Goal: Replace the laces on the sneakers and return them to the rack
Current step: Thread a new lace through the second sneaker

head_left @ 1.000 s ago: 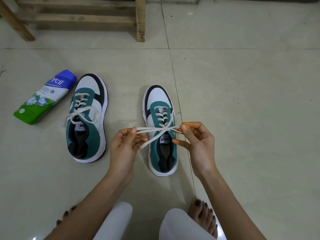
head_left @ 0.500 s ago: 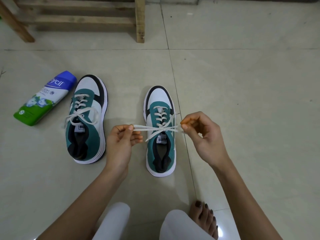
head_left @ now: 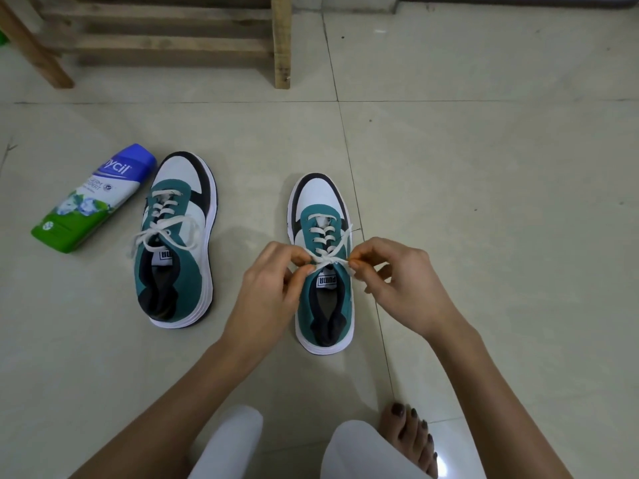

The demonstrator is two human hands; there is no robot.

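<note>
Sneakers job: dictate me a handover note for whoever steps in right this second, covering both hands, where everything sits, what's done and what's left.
Left hand and right hand each pinch part of the white lace over the tongue of the front sneaker; the knot looks half made.
The second sneaker stands on the floor beside a lying bottle, laced, with its bow tied.
Done: both sneakers laced, one tied.
Left: finish this bow, then set both sneakers on the wooden rack ahead.

Teal sneaker (head_left: 186, 281) bow-tied, second sneaker (head_left: 342, 305) beside (laces (head_left: 325, 242) crossed), both upright
</note>
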